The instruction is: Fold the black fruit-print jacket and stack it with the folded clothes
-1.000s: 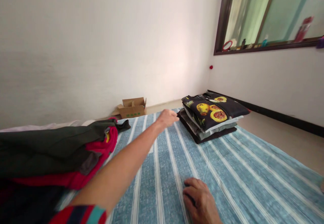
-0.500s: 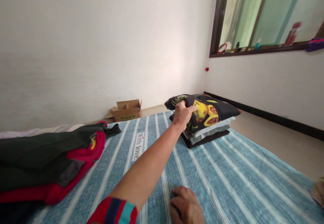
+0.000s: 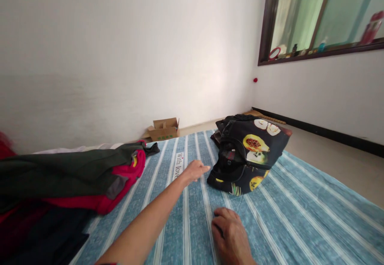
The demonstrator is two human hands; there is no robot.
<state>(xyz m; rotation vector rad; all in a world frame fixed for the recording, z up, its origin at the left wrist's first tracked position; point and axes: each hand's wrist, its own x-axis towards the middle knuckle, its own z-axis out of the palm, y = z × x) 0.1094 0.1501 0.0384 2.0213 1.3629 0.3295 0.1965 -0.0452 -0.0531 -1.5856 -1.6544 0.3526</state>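
Black garment printed with yellow and white fruit [image 3: 255, 141], right of centre on the blue-and-white striped bedsheet [image 3: 303, 205]. Its long axis slants from near left to far right, and its dark, round neck opening [image 3: 229, 161] faces left. Dark folded cloth [image 3: 216, 138] shows at its far left edge; how much of this lies underneath is hidden.

The left hand [image 3: 194, 170] is the nearer of the two: the garment lies just to its right, across a small gap, with the neck opening toward the fingers. These fingers are bent, one digit pointing right, and no object shows in them; how far they are parted cannot be told. The right hand [image 3: 231, 233] lies nearer the viewer, below the garment's near edge and apart from it, its fingers loosely curled on the sheet with a slight gap at the thumb and nothing seen in them.

Farther out, a dark green garment [image 3: 75, 171] overlies crimson cloth [image 3: 129, 170] at left. An open brown cardboard box [image 3: 163, 133] stands beyond the bed's far edge.
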